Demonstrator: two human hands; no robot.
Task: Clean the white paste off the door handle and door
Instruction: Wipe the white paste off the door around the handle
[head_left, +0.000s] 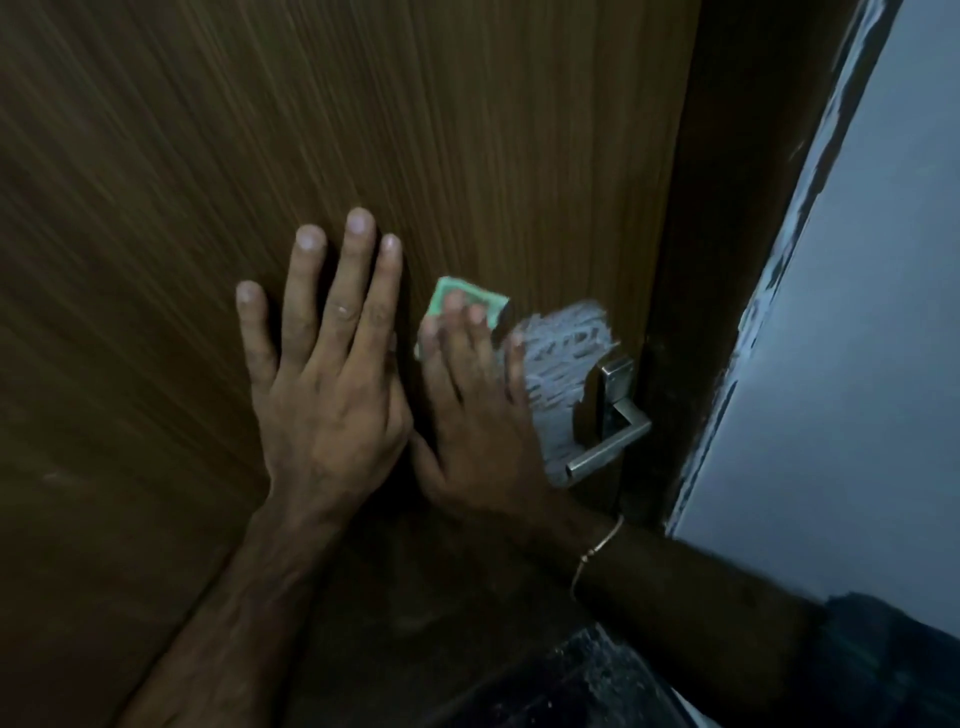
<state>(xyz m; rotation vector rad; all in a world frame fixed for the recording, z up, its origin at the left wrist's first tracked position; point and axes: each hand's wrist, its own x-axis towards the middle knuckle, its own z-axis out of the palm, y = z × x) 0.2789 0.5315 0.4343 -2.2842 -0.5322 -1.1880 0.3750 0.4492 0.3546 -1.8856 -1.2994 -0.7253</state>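
A dark sleeve (883, 654) is showing at the lower right, and a thin cord bracelet (597, 551) is circling the right wrist. The left hand (327, 395) is lying flat on the door (208, 156), fingers straight and slightly spread, holding nothing. Just beside it, the right hand (478, 410) is pressing a green sponge (462, 306) against the wood with extended fingers; whether the thumb is gripping it cannot be told. The door's brown laminate is carrying fine vertical grain. Right of the sponge, the white paste (561, 364) is sitting as a streaky, ridged patch, reaching to the door handle (608, 441), a squared brushed-metal lever on a rectangular plate. Beyond, a dark brown frame (727, 208) is meeting a pale grey wall (872, 312) with ragged paint along its edge.
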